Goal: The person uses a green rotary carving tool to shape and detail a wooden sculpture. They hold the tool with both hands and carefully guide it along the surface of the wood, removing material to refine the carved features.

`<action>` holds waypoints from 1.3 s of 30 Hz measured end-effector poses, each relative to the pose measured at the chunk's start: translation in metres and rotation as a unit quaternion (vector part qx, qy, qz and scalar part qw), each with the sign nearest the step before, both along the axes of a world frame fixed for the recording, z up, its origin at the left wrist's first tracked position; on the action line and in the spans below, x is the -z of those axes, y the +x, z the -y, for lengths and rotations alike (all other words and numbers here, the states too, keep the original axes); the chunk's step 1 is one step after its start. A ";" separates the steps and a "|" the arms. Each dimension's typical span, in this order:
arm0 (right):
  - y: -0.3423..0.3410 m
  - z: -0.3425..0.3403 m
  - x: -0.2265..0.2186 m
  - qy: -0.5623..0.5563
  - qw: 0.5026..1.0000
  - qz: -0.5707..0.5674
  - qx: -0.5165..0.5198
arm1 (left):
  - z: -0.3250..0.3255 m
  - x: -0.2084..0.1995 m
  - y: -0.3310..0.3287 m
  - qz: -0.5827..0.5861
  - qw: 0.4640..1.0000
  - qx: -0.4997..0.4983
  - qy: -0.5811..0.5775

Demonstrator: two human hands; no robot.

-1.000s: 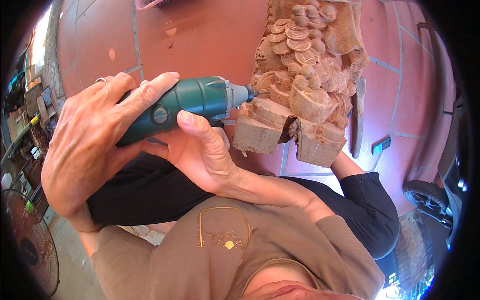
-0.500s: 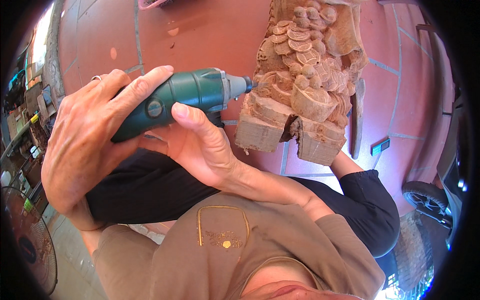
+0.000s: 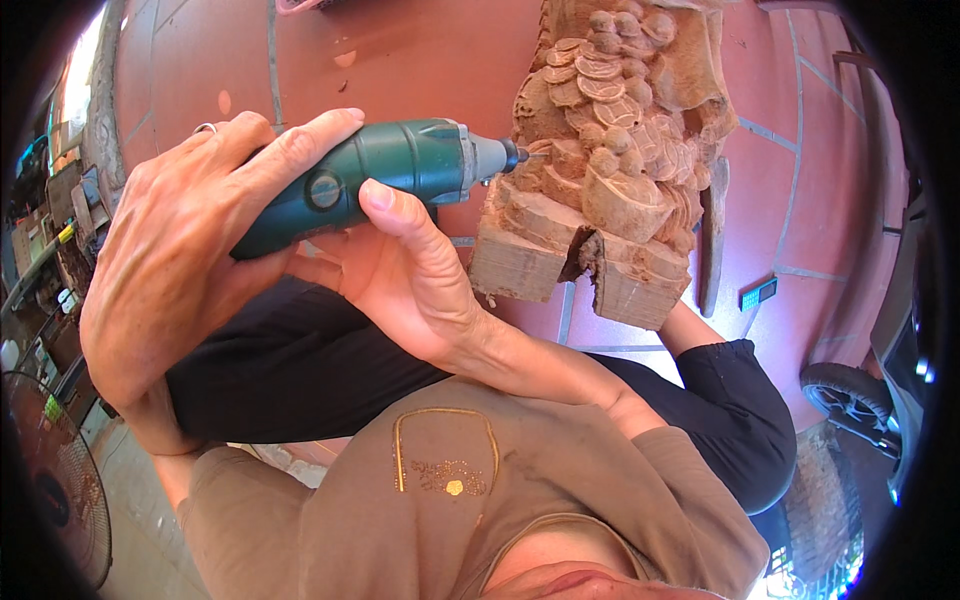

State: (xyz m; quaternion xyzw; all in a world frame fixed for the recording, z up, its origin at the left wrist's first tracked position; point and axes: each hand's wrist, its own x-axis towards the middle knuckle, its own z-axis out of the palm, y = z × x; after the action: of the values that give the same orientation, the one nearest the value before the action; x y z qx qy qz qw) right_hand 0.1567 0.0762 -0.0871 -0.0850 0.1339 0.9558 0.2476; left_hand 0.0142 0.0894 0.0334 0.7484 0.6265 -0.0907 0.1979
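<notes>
A fan (image 3: 65,490) is seen at the far left. The left hand (image 3: 175,260) is wrapped around the rear of a green rotary tool (image 3: 412,160), fingers closed over the housing. The right hand (image 3: 425,290) is cupped half open below, thumb laid on the tool; its fingers are partly hidden, so whether the tool is really gripped by it cannot be told. The bit (image 3: 536,155) is pointed rightward at the left side of a wooden carving (image 3: 625,200), cut with coins and round beads, notched at its near end. Farther right, a wooden stick (image 3: 713,240), small phone (image 3: 758,293) and wheel (image 3: 850,397) are seen.
</notes>
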 end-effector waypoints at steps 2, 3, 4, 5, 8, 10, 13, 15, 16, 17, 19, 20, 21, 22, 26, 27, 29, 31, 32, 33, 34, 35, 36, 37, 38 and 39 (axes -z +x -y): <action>0.000 0.001 0.003 0.003 1.000 -0.002 0.000 | 0.000 0.000 0.000 0.004 1.000 -0.005 -0.003; 0.000 0.001 0.003 0.000 1.000 -0.001 0.002 | 0.000 0.000 0.001 0.004 1.000 -0.004 -0.002; -0.001 0.001 0.003 -0.004 1.000 -0.001 0.005 | -0.001 0.000 0.001 0.005 1.000 -0.003 -0.002; -0.001 0.002 0.003 -0.008 1.000 0.000 0.007 | -0.001 0.000 0.001 0.005 1.000 -0.002 -0.001; -0.001 0.002 0.003 -0.013 1.000 0.002 0.004 | 0.000 -0.001 0.001 0.000 1.000 -0.002 -0.003; 0.000 0.002 0.003 -0.010 1.000 -0.001 0.005 | 0.000 -0.001 0.001 0.001 1.000 -0.002 -0.003; 0.000 0.004 0.003 -0.011 1.000 -0.004 0.006 | 0.001 -0.001 0.001 -0.001 1.000 0.003 -0.004; 0.000 0.004 0.003 -0.013 1.000 -0.006 0.005 | 0.001 -0.002 0.001 -0.001 1.000 0.004 -0.006; 0.000 0.005 0.003 -0.013 1.000 -0.007 0.003 | 0.001 -0.002 0.000 0.000 1.000 0.003 -0.008; 0.000 0.005 0.002 -0.013 1.000 -0.008 0.002 | 0.002 -0.003 0.000 0.001 1.000 0.002 -0.010; 0.000 0.005 -0.001 -0.016 1.000 -0.004 0.000 | 0.003 -0.003 0.000 0.001 1.000 0.001 -0.013; 0.000 0.005 -0.001 -0.017 1.000 -0.001 -0.001 | 0.003 -0.004 0.000 0.001 1.000 0.000 -0.014; 0.000 0.006 -0.002 -0.018 1.000 -0.002 0.000 | 0.004 -0.004 0.000 -0.002 1.000 0.003 -0.013; 0.000 0.006 -0.001 -0.019 1.000 -0.002 0.001 | 0.004 -0.005 0.000 -0.005 1.000 0.005 -0.011; -0.001 0.009 0.000 -0.020 1.000 -0.009 0.001 | 0.006 -0.006 0.001 -0.013 1.000 0.004 -0.015; -0.001 0.009 0.000 -0.022 1.000 -0.009 -0.001 | 0.006 -0.007 0.001 -0.017 1.000 0.005 -0.015; 0.000 0.009 -0.003 -0.026 1.000 -0.007 -0.005 | 0.007 -0.007 0.001 -0.023 1.000 0.006 -0.016; 0.001 0.010 -0.004 -0.028 1.000 -0.005 -0.009 | 0.008 -0.008 0.001 -0.019 1.000 0.004 -0.021; 0.001 0.010 -0.005 -0.029 1.000 -0.004 -0.011 | 0.008 -0.008 0.001 -0.017 1.000 0.004 -0.023; 0.001 0.010 -0.005 -0.028 1.000 -0.004 -0.011 | 0.008 -0.008 0.001 -0.017 1.000 0.006 -0.023; 0.002 0.009 -0.006 -0.026 1.000 -0.003 -0.011 | 0.007 -0.008 0.002 -0.018 1.000 0.008 -0.022; 0.002 0.009 -0.006 -0.025 1.000 -0.003 -0.011 | 0.007 -0.009 0.002 -0.018 1.000 0.011 -0.022; 0.002 0.009 -0.006 -0.026 1.000 -0.003 -0.009 | 0.007 -0.008 0.002 -0.015 1.000 0.012 -0.021; 0.002 0.009 -0.007 -0.027 1.000 -0.003 -0.007 | 0.007 -0.008 0.002 -0.012 1.000 0.014 -0.020; 0.002 0.009 -0.007 -0.028 1.000 -0.003 -0.006 | 0.007 -0.008 0.001 -0.009 1.000 0.015 -0.019; 0.002 0.010 -0.009 -0.033 0.999 -0.003 -0.011 | 0.008 -0.010 0.002 -0.010 1.000 0.009 -0.021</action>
State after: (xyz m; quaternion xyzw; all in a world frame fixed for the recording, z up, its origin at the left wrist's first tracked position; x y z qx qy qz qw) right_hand 0.1590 0.0663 -0.0785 -0.0915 0.1656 0.9536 0.2341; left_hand 0.0162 0.0814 0.0433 0.7489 0.6195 -0.1128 0.2066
